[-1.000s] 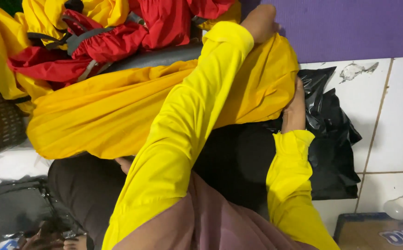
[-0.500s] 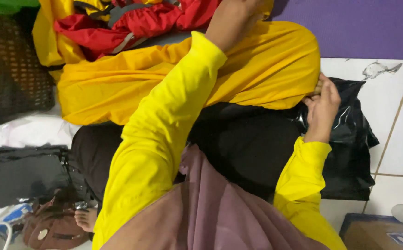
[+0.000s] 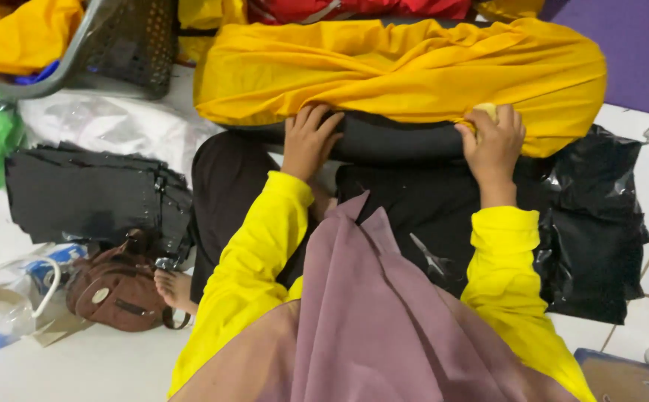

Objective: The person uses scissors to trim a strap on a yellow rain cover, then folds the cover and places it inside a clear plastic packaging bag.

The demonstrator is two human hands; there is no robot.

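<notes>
We rest our left hand [image 3: 309, 141] with fingers spread on the lower edge of the yellow fabric [image 3: 406, 74], which lies bundled across our lap on black cloth [image 3: 428, 216]. Our right hand [image 3: 494, 145] pinches a fold of that fabric. A grey basket [image 3: 116, 45] stands at left, a brown bag [image 3: 119, 290] on the floor.

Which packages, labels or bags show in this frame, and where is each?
Cardboard box: bottom right corner, brown with a blue printed patch.
Black plastic bag: right, crumpled and glossy, on the white tiles.
Clear plastic wrapping: upper left, whitish, beside the dark basket.
Brown pouch: lower left, with a small round label.
</notes>
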